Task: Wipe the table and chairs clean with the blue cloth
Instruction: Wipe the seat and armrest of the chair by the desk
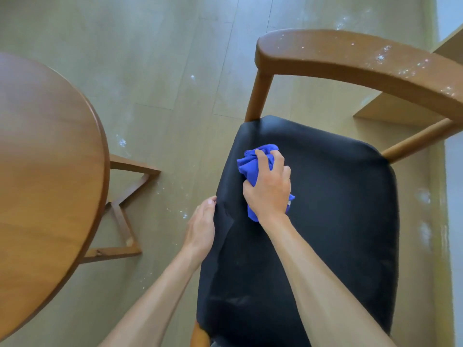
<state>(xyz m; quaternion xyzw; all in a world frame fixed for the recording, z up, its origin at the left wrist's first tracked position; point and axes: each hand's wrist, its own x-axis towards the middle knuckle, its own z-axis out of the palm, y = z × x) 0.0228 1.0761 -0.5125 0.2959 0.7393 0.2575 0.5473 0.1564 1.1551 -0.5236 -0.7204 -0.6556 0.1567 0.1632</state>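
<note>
A wooden chair with a black padded seat stands below me, its curved backrest speckled with white dust. My right hand grips a bunched blue cloth and presses it on the seat's left part. My left hand lies with straight fingers against the seat's left edge. The round wooden table fills the left side of the view.
The table's wooden base frame sits on the floor between table and chair. White dust specks are scattered on the light plank floor. A pale wooden shelf and a white wall stand at the right behind the chair.
</note>
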